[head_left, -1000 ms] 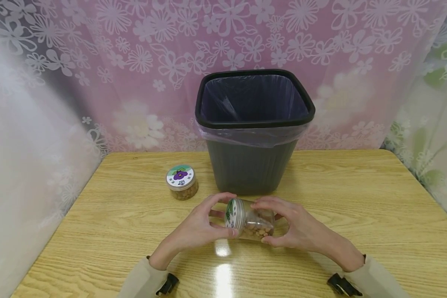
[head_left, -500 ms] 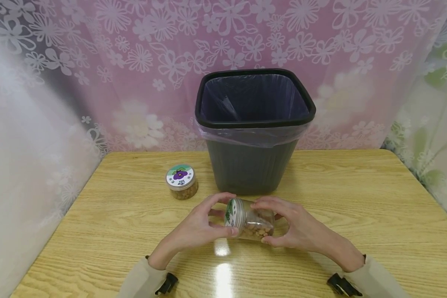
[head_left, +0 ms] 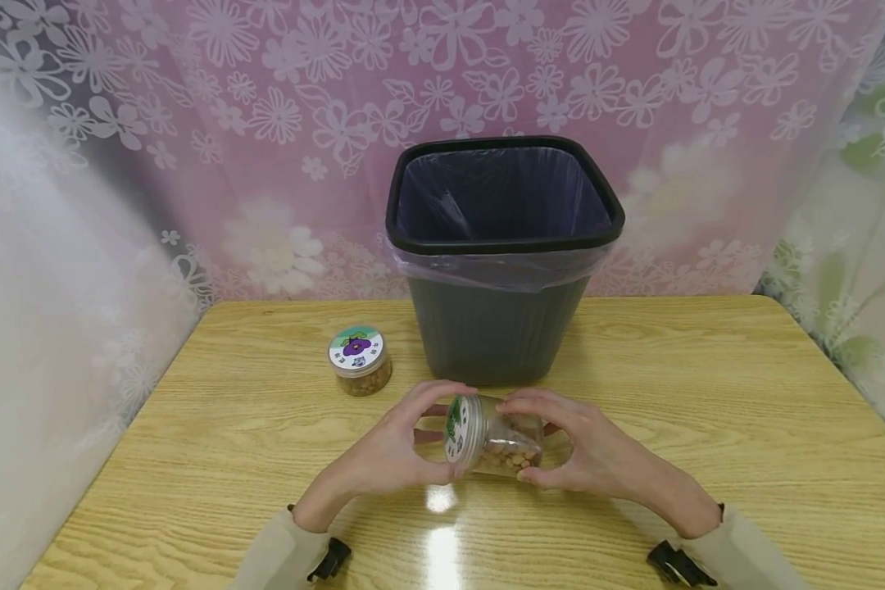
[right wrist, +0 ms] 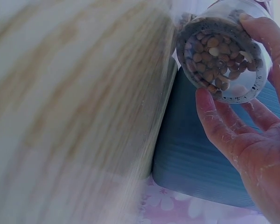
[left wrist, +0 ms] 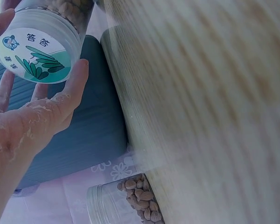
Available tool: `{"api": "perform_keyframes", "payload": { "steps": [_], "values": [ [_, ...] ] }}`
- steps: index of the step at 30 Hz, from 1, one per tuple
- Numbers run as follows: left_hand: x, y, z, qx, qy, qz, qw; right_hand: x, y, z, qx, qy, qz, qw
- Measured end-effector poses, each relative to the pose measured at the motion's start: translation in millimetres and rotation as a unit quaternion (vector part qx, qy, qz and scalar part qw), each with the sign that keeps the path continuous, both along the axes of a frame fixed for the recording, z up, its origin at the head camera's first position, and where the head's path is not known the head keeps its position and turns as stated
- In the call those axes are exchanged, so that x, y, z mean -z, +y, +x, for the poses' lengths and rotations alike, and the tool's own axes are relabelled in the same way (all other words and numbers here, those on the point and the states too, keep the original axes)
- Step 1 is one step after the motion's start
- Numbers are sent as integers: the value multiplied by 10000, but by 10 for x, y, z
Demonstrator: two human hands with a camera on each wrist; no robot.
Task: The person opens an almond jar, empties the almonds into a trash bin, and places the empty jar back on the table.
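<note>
Short jar (head_left: 360, 360): upright on the counter (head_left: 265, 434), capped, brown pieces inside; I'm not touching it.
Left hand (head_left: 397, 447): my fingers curl round the tall jar's lid (head_left: 459, 430).
Tall jar (head_left: 507, 442): on its side, before the bin (head_left: 497, 328); lid on, pieces within. Both jars closed: I judge the work barely begun, all contents yet to come out.
Bin: upright, lined; bottom hidden.
Right hand (head_left: 588, 449): fingers gripping the tall jar's base end.
</note>
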State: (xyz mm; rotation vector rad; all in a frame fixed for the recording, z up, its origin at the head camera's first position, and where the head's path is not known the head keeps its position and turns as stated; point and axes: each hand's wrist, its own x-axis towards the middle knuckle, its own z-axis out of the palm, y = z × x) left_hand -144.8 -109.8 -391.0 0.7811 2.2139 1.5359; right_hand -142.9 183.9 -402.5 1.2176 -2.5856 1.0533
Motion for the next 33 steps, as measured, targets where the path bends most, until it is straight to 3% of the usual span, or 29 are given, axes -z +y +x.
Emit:
{"api": "perform_keyframes", "payload": {
  "steps": [33],
  "values": [
    [8, 31, -10, -203, -164, -14, 9997, -3, 3, 1, -93, -236, -53, 9997]
  ]
}}
